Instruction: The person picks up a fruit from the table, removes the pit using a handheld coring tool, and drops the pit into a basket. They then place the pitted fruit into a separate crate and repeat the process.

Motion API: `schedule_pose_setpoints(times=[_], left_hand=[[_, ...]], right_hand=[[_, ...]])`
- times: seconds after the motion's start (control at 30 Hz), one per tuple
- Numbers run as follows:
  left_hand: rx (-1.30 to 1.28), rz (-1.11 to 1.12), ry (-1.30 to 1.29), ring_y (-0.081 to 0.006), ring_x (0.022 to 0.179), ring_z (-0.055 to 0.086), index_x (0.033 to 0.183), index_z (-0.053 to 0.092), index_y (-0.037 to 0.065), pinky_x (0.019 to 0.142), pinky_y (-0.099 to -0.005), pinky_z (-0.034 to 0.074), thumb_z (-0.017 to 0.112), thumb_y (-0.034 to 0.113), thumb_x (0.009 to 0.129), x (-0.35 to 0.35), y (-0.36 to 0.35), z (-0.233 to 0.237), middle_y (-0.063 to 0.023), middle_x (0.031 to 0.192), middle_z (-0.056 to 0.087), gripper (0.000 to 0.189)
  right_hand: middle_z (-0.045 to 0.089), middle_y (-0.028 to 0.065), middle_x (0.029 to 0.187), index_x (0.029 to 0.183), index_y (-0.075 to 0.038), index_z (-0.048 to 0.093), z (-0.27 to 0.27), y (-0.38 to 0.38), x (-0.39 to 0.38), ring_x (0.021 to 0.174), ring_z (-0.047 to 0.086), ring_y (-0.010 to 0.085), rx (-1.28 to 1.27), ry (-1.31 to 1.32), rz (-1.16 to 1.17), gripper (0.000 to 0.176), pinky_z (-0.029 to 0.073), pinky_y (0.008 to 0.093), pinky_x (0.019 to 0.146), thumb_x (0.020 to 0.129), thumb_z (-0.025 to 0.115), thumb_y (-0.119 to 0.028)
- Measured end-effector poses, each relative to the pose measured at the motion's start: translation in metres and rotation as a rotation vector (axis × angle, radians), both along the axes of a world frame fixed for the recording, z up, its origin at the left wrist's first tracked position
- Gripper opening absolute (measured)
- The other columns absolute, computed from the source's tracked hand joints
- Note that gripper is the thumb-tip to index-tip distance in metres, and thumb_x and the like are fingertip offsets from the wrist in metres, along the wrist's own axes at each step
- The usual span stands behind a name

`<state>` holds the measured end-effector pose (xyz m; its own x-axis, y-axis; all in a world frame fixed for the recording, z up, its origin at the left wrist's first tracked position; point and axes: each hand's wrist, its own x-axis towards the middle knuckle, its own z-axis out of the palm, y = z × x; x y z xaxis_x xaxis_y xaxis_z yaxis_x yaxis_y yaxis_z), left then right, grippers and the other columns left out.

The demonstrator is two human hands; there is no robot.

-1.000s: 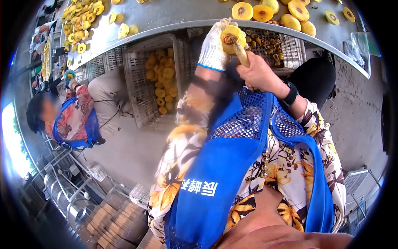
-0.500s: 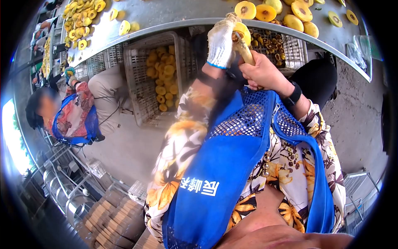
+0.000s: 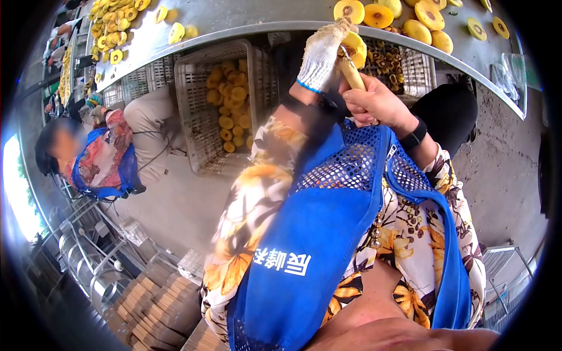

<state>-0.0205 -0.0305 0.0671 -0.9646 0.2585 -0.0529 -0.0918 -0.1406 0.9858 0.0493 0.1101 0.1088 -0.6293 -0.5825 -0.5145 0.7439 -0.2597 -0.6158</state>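
My left hand (image 3: 322,54), in a dirty white knit glove, is closed around a yellow peach half (image 3: 355,46) just below the metal table's edge. The peach's cut face is partly hidden by the glove and the tool. Bare and wrapped round a pale handle, my right hand (image 3: 377,100) holds a pitting knife (image 3: 352,75). Its thin metal end touches the cut face near the centre; the exact tip is hard to make out. Several peach halves (image 3: 378,16) lie on the table just beyond my hands.
The metal table (image 3: 234,17) carries a heap of peach halves (image 3: 114,29) at left. Below its edge stand a crate (image 3: 186,117) of peach halves and another crate (image 3: 418,73) with dark pits. A co-worker (image 3: 102,155) sits at left. Stacked cartons (image 3: 155,304) stand lower left.
Both my hands have shifted slightly right and down with the peach half and the knife. More of the peach's yellow flesh shows now. The co-worker's hands have moved a little.
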Motion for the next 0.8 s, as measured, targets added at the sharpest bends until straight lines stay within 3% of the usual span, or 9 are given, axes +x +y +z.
schedule_pose_setpoints(times=[0.07,0.2,0.27,0.33,0.47,0.5,0.57,0.67,0.8], left_hand=[[-0.174,-0.075,0.252,-0.0164,0.08,0.062,0.105,0.058,0.0,0.065,-0.0282,0.051,0.051,0.024,0.093,-0.001,-0.003,-0.001,-0.0083,0.087,0.064,0.027],[0.586,-0.043,-0.484,-0.0196,0.07,0.06,0.094,0.055,0.009,0.057,-0.0308,0.05,0.042,0.044,0.095,-0.001,0.013,0.024,-0.0054,0.079,0.062,0.037],[0.694,0.319,-0.628,-0.022,0.064,0.06,0.093,0.053,0.012,0.05,-0.0317,0.047,0.041,0.051,0.093,-0.006,0.015,0.021,-0.0062,0.076,0.061,0.041],[0.526,0.298,-0.626,-0.0254,0.053,0.059,0.094,0.052,0.014,0.038,-0.0318,0.038,0.043,0.056,0.089,-0.007,-0.007,0.03,-0.008,0.072,0.061,0.043],[0.485,0.385,-0.461,-0.0278,0.056,0.063,0.097,0.052,0.008,0.035,-0.0288,0.042,0.042,0.054,0.091,-0.006,-0.076,0.029,-0.0112,0.072,0.061,0.048],[0.443,0.435,-0.378,-0.025,0.055,0.062,0.097,0.056,0.006,0.04,-0.0279,0.045,0.048,0.05,0.09,-0.002,-0.098,0.033,-0.0113,0.072,0.062,0.045],[-0.325,0.706,-0.243,-0.0169,0.068,0.064,0.099,0.065,0.003,0.06,-0.0264,0.053,0.064,0.039,0.083,-0.01,-0.143,0.018,-0.0106,0.085,0.066,0.039],[-1.496,0.68,0.274,-0.0262,0.077,0.066,0.098,0.067,0.008,0.067,-0.0332,0.053,0.063,0.038,0.08,-0.016,-0.143,0.039,-0.0108,0.093,0.068,0.035],[-1.325,0.342,0.663,-0.0322,0.075,0.065,0.082,0.065,0.01,0.063,-0.0399,0.053,0.058,0.043,0.08,-0.056,-0.064,0.037,-0.0143,0.083,0.067,0.034]], right_hand=[[0.035,-0.003,0.055,0.097,-0.005,0.044,-0.008,0.003,-0.001,0.036,0.03,0.0039,-0.14,-0.046,0.014,0.011,0.027,0.0199,0.035,0.086,0.048,-0.004],[0.033,-0.0036,0.054,0.097,-0.005,0.044,-0.015,0.007,0.0,0.034,0.027,0.0039,-0.355,-0.021,-0.034,0.012,0.024,0.0201,0.033,0.086,0.047,-0.002],[0.033,-0.0038,0.053,0.098,-0.005,0.045,-0.017,0.013,0.0,0.034,0.028,0.0042,-0.394,0.055,-0.049,0.012,0.026,0.0203,0.033,0.087,0.05,-0.005],[0.034,-0.0035,0.053,0.101,-0.004,0.045,-0.024,0.021,0.0,0.035,0.03,0.0047,-0.312,0.132,-0.037,0.016,0.028,0.0203,0.034,0.088,0.053,-0.01],[0.044,-0.0009,0.056,0.104,-0.001,0.049,-0.039,0.04,0.002,0.037,0.036,0.0056,-0.154,0.148,0.011,0.019,0.031,0.0202,0.035,0.088,0.055,-0.011],[0.046,-0.0008,0.057,0.101,-0.002,0.051,-0.037,0.039,0.001,0.037,0.038,0.0057,0.127,0.218,0.077,0.019,0.032,0.0198,0.036,0.087,0.057,-0.013],[0.055,0.0043,0.062,0.094,-0.002,0.057,-0.045,0.045,0.0,0.043,0.05,0.0119,0.67,0.361,0.171,0.021,0.04,0.0239,0.042,0.083,0.063,-0.019],[0.057,0.0018,0.066,0.1,-0.003,0.057,-0.085,0.047,0.001,0.046,0.049,0.0084,0.92,0.622,0.124,0.021,0.042,0.0229,0.045,0.084,0.062,-0.016],[0.061,0.0041,0.074,0.1,-0.002,0.059,-0.086,0.036,-0.001,0.06,0.055,0.0083,0.844,0.828,-0.002,0.024,0.047,0.0247,0.056,0.083,0.064,-0.019]])
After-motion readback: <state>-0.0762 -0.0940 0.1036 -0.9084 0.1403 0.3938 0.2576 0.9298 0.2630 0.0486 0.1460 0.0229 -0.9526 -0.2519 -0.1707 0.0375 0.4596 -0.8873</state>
